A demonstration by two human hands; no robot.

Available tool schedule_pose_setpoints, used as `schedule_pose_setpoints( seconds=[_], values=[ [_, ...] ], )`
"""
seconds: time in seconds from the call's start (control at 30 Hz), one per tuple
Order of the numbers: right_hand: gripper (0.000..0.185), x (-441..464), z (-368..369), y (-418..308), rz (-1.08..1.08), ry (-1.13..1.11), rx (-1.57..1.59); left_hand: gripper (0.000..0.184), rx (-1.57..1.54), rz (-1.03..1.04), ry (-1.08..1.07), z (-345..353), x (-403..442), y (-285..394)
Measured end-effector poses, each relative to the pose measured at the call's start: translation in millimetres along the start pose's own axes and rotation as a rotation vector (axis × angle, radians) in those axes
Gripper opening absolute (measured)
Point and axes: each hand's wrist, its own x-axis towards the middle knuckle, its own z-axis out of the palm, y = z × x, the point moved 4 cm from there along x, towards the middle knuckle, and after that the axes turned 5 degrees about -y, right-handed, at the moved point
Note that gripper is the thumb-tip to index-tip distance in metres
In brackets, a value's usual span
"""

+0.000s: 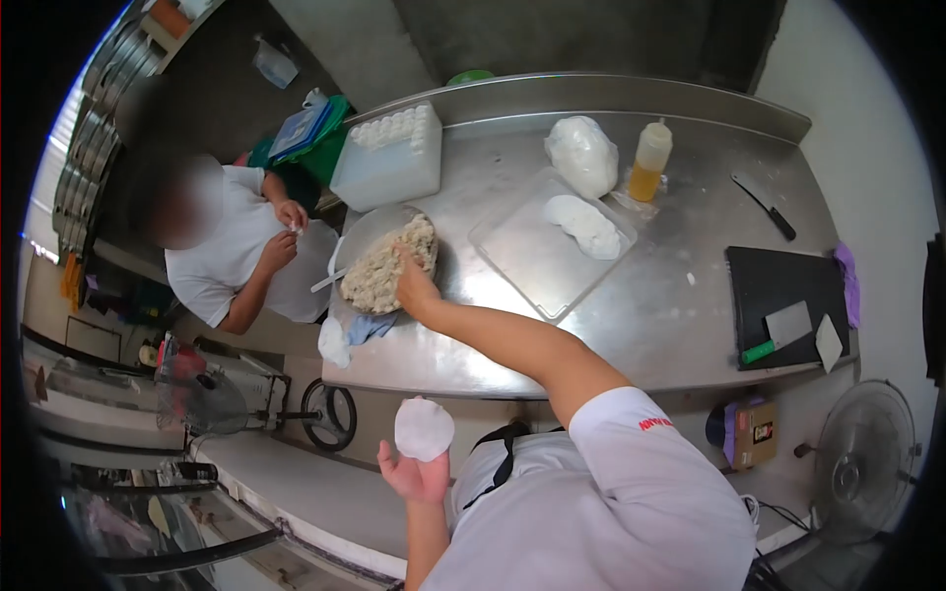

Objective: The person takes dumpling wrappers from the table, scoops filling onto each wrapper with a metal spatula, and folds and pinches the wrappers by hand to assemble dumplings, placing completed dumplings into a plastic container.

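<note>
My left hand (418, 477) is palm up in front of the table, with a thin round white dough wrapper (424, 429) resting on its fingers. My right hand (418, 288) reaches over the table into a large metal bowl (363, 229) at its left end. Pale, lumpy filling (384, 274) fills much of that bowl, and my right fingers are curled together into it, their tips partly hidden. A white handle (328, 281) sticks out over the bowl's near left rim. Beside the bowl lie a blue cloth (371, 327) and a white bag (334, 343).
Across the bowl, a co-worker (222, 246) holds both hands together. On the steel table stand a plastic box with white rounds (389, 163), a clear tray with white pieces (512, 266), a white bag (581, 156), a squeeze bottle (650, 163), a knife (767, 209) and a black board (764, 286) with a cleaver (786, 326).
</note>
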Motion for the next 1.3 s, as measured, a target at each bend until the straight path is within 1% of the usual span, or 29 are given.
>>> schedule_pose_setpoints(
  seconds=[0.03, 0.07, 0.1, 0.13, 0.17, 0.2, 0.23, 0.27, 0.3, 0.37, 0.43, 0.47, 0.53, 0.57, 0.7, 0.73, 0.77, 0.9, 0.97, 1.0, 1.07, 1.1, 1.13, 1.2, 1.3],
  values=[
    [0.026, 15.3, 16.1, -10.3, 0.024, -0.172, -0.014, 0.07, -0.017, 0.029, 0.006, -1.8, -0.5, 7.7],
    [0.026, 27.3, 31.5, -17.0, 0.068, -0.229, 0.019, 0.07, -0.019, 0.052, 0.016, -2.8, -1.2, 14.0],
    [0.022, 30.3, 38.7, -15.5, 0.198, -0.211, 0.132, 0.07, 0.003, 0.068, 0.039, -3.2, -2.3, 19.4],
    [0.019, 37.2, 52.7, -16.9, 0.122, -0.147, 0.203, 0.07, 0.02, 0.084, 0.062, -5.0, -3.9, 23.9],
    [0.019, 38.6, 55.2, -8.6, 0.082, -0.19, 0.282, 0.07, 0.015, 0.108, 0.073, -10.0, -4.6, 28.0],
    [0.021, 28.5, 37.8, 13.3, 0.085, -0.215, 0.371, 0.07, 0.002, 0.083, 0.073, -16.5, -1.8, 30.1],
    [0.023, 33.0, 42.9, 27.6, 0.048, -0.248, 0.441, 0.069, -0.009, 0.054, 0.074, -21.0, 0.8, 32.4],
    [0.023, 35.7, 39.4, 48.1, 0.034, -0.255, 0.435, 0.069, -0.014, 0.068, 0.08, -22.9, 3.6, 35.3],
    [0.023, 33.4, 25.9, 79.0, 0.061, -0.314, 0.474, 0.069, -0.005, 0.047, 0.088, -24.1, 7.5, 35.5],
    [0.02, 25.2, 1.5, 138.9, 0.044, -0.367, 0.526, 0.068, -0.007, 0.028, 0.106, -27.3, 15.3, 36.5],
    [0.018, 25.5, -7.5, 178.5, 0.108, -0.174, 0.522, 0.068, 0.024, -0.021, 0.116, -28.9, 29.3, 37.2],
    [0.018, 27.6, -0.3, 177.3, 0.11, -0.179, 0.522, 0.068, 0.023, -0.026, 0.118, -28.0, 35.4, 38.3],
    [0.015, 34.7, 21.2, 175.1, 0.216, -0.015, 0.347, 0.067, 0.063, -0.066, 0.097, -25.7, 48.6, 37.1],
    [0.015, 36.7, 33.7, 165.5, 0.22, -0.016, 0.344, 0.067, 0.063, -0.07, 0.093, -24.8, 51.8, 37.0],
    [0.014, 35.6, 45.0, 126.3, 0.161, -0.003, 0.353, 0.067, 0.134, -0.092, 0.095, -18.9, 67.9, 42.5],
    [0.015, 34.6, 45.1, 121.0, 0.129, -0.011, 0.355, 0.066, 0.157, -0.089, 0.105, -18.9, 69.1, 43.3],
    [0.014, 34.2, 46.7, 115.2, 0.076, -0.065, 0.356, 0.066, 0.16, -0.089, 0.114, -20.7, 68.2, 44.8],
    [0.014, 31.5, 54.8, 103.5, 0.022, -0.063, 0.432, 0.066, 0.143, -0.086, 0.159, -31.3, 70.5, 45.1],
    [0.012, 29.3, 64.4, 111.3, 0.21, -0.105, 0.615, 0.065, 0.134, -0.084, 0.168, -33.2, 69.5, 44.7],
    [0.012, 25.7, 66.3, 116.3, 0.21, -0.102, 0.614, 0.065, 0.12, -0.094, 0.171, -33.3, 69.3, 44.3],
    [0.013, 9.8, 84.3, 138.7, 0.44, -0.213, 0.928, 0.064, 0.103, -0.098, 0.172, -33.2, 72.4, 43.5],
    [0.015, 4.7, 92.0, 144.1, 0.479, -0.232, 1.021, 0.064, 0.11, -0.1, 0.177, -34.8, 72.2, 43.2],
    [0.015, 1.4, 97.4, 145.0, 0.478, -0.237, 1.017, 0.064, 0.116, -0.103, 0.183, -36.6, 72.4, 42.2],
    [0.014, -9.0, 110.5, 143.5, 0.513, -0.229, 1.229, 0.064, 0.12, -0.115, 0.183, -38.5, 74.9, 40.3],
    [0.015, -9.7, 119.5, 143.4, 0.47, -0.206, 1.291, 0.064, 0.111, -0.129, 0.162, -31.4, 81.3, 36.8]
  ],
)
